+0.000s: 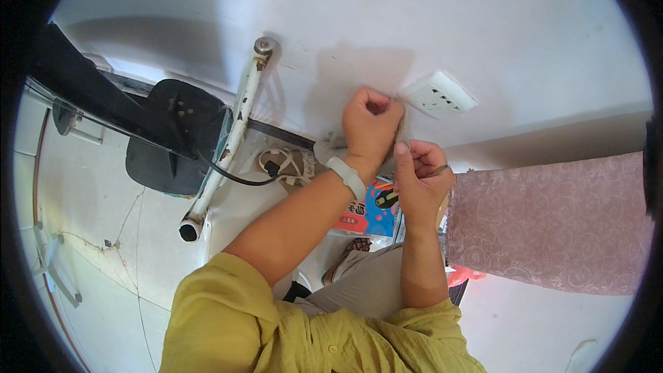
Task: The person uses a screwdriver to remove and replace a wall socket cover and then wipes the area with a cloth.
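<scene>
My left hand (373,128), a white band on its wrist, is closed near the wall. Its fingers curl around a soft grey cloth (405,126), part of which shows on either side of the hand. Just right of it and lower, my right hand (423,174) pinches the cloth's edge between thumb and fingers; a ring is on one finger. Most of the cloth is hidden by the hands. Above and to the right, a white wall socket (442,94) is set in the wall, apart from both hands.
A colourful package (369,208) lies below my hands. To the left are a chipped white metal tube (238,121), a black plastic part (173,135) and a coiled white cable (293,166). A pink patterned padded panel (552,224) stands at right.
</scene>
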The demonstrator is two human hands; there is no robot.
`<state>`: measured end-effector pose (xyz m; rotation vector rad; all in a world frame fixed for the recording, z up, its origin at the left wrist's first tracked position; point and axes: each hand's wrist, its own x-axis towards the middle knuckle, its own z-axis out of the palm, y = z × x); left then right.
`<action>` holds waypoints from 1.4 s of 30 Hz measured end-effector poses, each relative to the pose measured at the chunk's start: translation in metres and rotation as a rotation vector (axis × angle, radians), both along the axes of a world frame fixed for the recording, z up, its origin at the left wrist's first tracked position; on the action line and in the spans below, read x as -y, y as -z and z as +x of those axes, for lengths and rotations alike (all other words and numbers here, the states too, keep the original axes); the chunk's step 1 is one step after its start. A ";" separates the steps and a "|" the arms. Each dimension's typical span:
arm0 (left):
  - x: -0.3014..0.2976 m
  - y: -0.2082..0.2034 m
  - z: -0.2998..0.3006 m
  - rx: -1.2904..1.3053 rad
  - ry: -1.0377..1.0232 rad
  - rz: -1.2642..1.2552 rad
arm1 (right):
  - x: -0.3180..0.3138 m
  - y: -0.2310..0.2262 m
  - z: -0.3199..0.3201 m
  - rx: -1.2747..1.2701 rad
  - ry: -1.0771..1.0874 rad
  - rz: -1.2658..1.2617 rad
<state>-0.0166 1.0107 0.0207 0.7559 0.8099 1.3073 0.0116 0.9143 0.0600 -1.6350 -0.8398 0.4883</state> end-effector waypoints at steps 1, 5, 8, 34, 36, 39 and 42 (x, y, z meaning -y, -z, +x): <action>0.007 0.000 0.003 -0.087 0.005 -0.012 | 0.000 -0.001 0.001 0.003 -0.002 0.004; 0.005 -0.011 0.006 -0.207 -0.170 0.088 | 0.003 -0.009 0.002 -0.018 0.009 -0.007; -0.004 -0.033 0.000 -0.012 -0.161 0.166 | 0.005 -0.009 0.005 -0.023 0.017 0.045; -0.015 -0.058 -0.009 -0.304 -0.144 0.521 | 0.006 -0.016 0.005 -0.028 0.086 0.128; -0.015 -0.054 -0.010 -0.289 -0.111 0.461 | 0.007 -0.017 0.005 -0.017 0.080 0.095; -0.014 -0.050 -0.014 -0.281 -0.064 0.359 | 0.008 -0.014 0.005 -0.001 0.070 0.070; -0.017 -0.049 -0.017 -0.346 -0.104 0.414 | 0.007 -0.016 0.002 -0.028 0.049 0.066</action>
